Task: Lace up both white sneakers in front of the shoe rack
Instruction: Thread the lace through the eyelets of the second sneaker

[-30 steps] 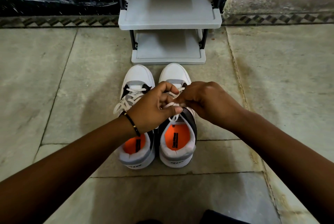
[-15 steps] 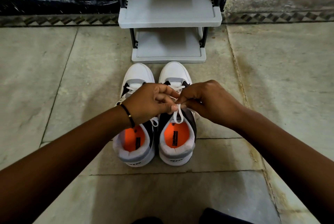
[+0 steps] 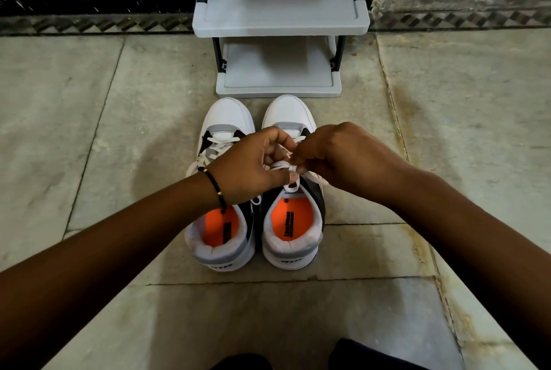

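Note:
Two white sneakers with grey and black panels and orange insoles stand side by side on the floor, toes towards the rack. The left sneaker [image 3: 227,119] shows crossed white laces. Over the tongue of the right sneaker [image 3: 287,114] both hands meet. My left hand [image 3: 250,165] pinches the white lace [image 3: 284,164] near its knot, and my right hand [image 3: 343,158] pinches the same lace from the other side. A lace loop hangs down over the tongue, and a loose end lies to the right of the shoe. A black bead bracelet sits on my left wrist.
A grey shoe rack [image 3: 280,23] with black posts stands just beyond the toes, its two visible shelves bare. Stone floor tiles stretch to both sides. A dark patterned border runs along the wall base. Dark clothing shows at the bottom edge.
Both hands stayed on the right sneaker's lace. The hanging loop has drawn shorter and the lace bunches tighter between my fingers. A loose end now lies to the shoe's right.

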